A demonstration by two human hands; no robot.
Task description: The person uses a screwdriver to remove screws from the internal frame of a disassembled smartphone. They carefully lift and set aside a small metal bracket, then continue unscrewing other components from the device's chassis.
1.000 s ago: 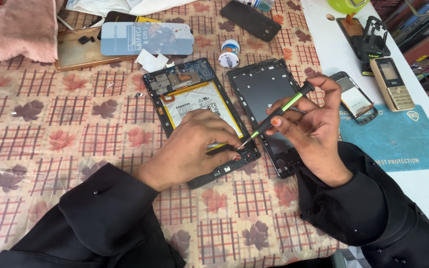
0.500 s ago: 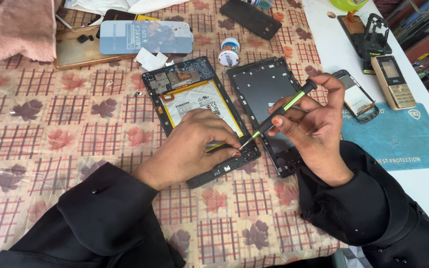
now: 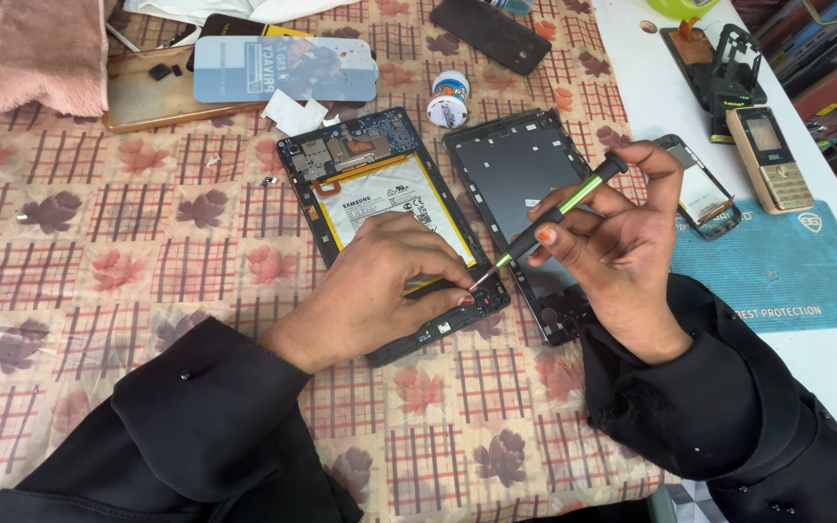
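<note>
An opened tablet (image 3: 380, 184) lies on the patterned cloth, its white battery and blue circuit board exposed. My left hand (image 3: 380, 286) rests on its lower half, fingertips pinched at the bottom right corner. My right hand (image 3: 617, 232) holds a green and black screwdriver (image 3: 559, 208) tilted down to the left; its tip meets the tablet beside my left fingertips. The tablet's black back cover (image 3: 520, 174) lies just right of it, partly under my right hand.
A small white jar (image 3: 449, 97) stands behind the tablet. A pink towel (image 3: 26, 53), a phone and a flat blue packet (image 3: 283, 68) lie at the back left. On the white table at right: a blue mat (image 3: 787, 276), a gold keypad phone (image 3: 769, 158), phone parts.
The view has shifted slightly. My right hand has tilted the screwdriver a little; its tip stays at the tablet's lower right corner. My left hand holds its place.
</note>
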